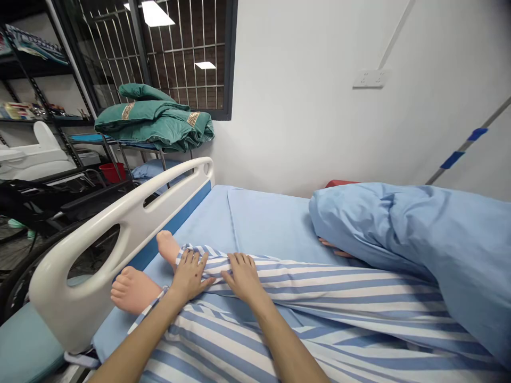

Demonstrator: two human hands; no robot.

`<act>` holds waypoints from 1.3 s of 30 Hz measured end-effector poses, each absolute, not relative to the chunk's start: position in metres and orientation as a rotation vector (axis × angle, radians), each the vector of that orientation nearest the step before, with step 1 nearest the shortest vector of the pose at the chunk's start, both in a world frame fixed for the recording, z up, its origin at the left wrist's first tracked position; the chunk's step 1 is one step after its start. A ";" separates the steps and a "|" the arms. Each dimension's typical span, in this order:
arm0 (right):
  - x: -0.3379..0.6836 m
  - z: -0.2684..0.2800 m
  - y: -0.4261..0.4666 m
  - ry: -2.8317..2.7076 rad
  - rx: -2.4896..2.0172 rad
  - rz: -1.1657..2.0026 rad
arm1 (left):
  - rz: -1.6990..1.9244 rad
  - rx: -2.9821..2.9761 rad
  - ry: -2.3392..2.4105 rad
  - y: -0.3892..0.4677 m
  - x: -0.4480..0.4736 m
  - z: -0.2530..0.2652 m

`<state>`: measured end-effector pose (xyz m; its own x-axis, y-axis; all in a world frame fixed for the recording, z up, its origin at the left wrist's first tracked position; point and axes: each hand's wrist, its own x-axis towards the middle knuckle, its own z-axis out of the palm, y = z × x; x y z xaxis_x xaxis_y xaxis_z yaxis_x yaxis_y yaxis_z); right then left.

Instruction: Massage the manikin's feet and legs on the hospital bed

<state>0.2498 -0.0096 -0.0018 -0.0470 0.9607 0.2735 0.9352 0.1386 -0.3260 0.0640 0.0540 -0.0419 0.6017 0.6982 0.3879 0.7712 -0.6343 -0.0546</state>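
Two legs in blue-and-white striped trousers lie along the bed, with smooth, doll-like bare feet at the left end. My left hand rests on the far trouser leg near its cuff, fingers stretched out. A short way up the same leg, about the shin, my right hand lies flat with its fingers extended. Neither hand holds anything that I can see. A light-blue quilt covers the upper part of the body, and fingertips show from under its edge.
A cream footboard closes the bed's left end, and light-blue sheet shows beyond the legs. Past the footboard stand a wheelchair, a red bucket and folded green bedding. A white wall runs behind.
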 end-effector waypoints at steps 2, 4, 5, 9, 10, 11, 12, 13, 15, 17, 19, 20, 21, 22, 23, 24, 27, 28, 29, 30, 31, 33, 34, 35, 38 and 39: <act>0.252 -0.015 -0.011 -2.065 -1.849 0.049 | -0.444 -2.619 -1.215 0.057 0.061 -0.039; 0.252 -0.024 -0.011 -2.107 -1.840 0.035 | -0.374 -2.644 -1.239 0.063 0.060 -0.034; 0.252 -0.027 -0.011 -2.119 -1.835 0.035 | -0.319 -2.665 -1.259 0.066 0.060 -0.031; 0.249 -0.028 -0.008 -2.124 -1.845 0.045 | -0.089 -2.735 -1.351 0.080 0.068 -0.020; 0.249 -0.027 -0.007 -2.120 -1.849 0.045 | -0.087 -2.748 -1.376 0.082 0.071 -0.016; 0.248 -0.027 -0.006 -2.116 -1.852 0.044 | -0.123 -2.759 -1.396 0.084 0.074 -0.012; 0.247 -0.026 -0.006 -2.112 -1.854 0.043 | -0.192 -2.774 -1.408 0.085 0.079 -0.008; 0.247 -0.025 -0.006 -2.108 -1.854 0.042 | -0.287 -2.793 -1.417 0.085 0.084 -0.003; 0.246 -0.024 -0.006 -2.099 -1.857 0.038 | -0.533 -2.827 -1.480 0.085 0.098 0.007; 0.246 -0.024 -0.006 -2.092 -1.865 0.032 | -0.828 -2.861 -1.633 0.084 0.114 0.013; 0.245 -0.023 -0.006 -2.092 -1.874 0.029 | -1.123 -2.853 -1.825 0.083 0.130 0.010; 0.246 -0.023 -0.006 -2.095 -1.876 0.027 | -1.227 -2.826 -1.901 0.082 0.136 0.006; 0.246 -0.023 -0.006 -2.098 -1.877 0.025 | -1.281 -2.787 -1.951 0.082 0.141 -0.001; 0.246 -0.023 -0.006 -2.099 -1.877 0.021 | -1.287 -2.737 -1.974 0.082 0.144 -0.008; 0.246 -0.022 -0.007 -2.095 -1.876 0.014 | -1.252 -2.691 -1.974 0.082 0.144 -0.015; 0.246 -0.022 -0.007 -2.088 -1.873 0.006 | -1.200 -2.653 -1.958 0.082 0.143 -0.022; 0.245 -0.018 -0.007 -2.048 -1.853 -0.008 | -1.076 -2.595 -1.908 0.084 0.133 -0.034; 0.244 -0.017 -0.006 -2.032 -1.840 -0.003 | -1.049 -2.589 -1.904 0.085 0.130 -0.035; 0.243 -0.016 -0.006 -2.014 -1.822 0.007 | -1.023 -2.587 -1.901 0.087 0.127 -0.034; 0.243 -0.015 -0.006 -1.995 -1.796 0.021 | -0.998 -2.584 -1.898 0.088 0.124 -0.034; 0.242 -0.015 -0.005 -1.971 -1.762 0.036 | -0.973 -2.581 -1.896 0.088 0.123 -0.033; 0.242 -0.014 -0.005 -1.911 -1.676 0.065 | -0.922 -2.573 -1.907 0.088 0.121 -0.031; 0.243 -0.014 -0.005 -1.875 -1.634 0.081 | -0.899 -2.569 -1.918 0.087 0.121 -0.031; 0.243 -0.013 -0.004 -1.837 -1.599 0.098 | -0.878 -2.568 -1.926 0.086 0.122 -0.030; 0.245 -0.001 0.001 -1.721 -1.535 0.168 | -0.831 -2.563 -1.942 0.083 0.123 -0.030; 0.245 0.004 0.004 -1.693 -1.518 0.209 | -0.819 -2.549 -1.951 0.083 0.123 -0.030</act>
<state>0.2452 0.0043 0.0044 0.0769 0.8844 0.4603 0.7463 0.2550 -0.6149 0.1233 0.0827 -0.0301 0.1899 0.9419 0.2772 0.8577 -0.2965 0.4201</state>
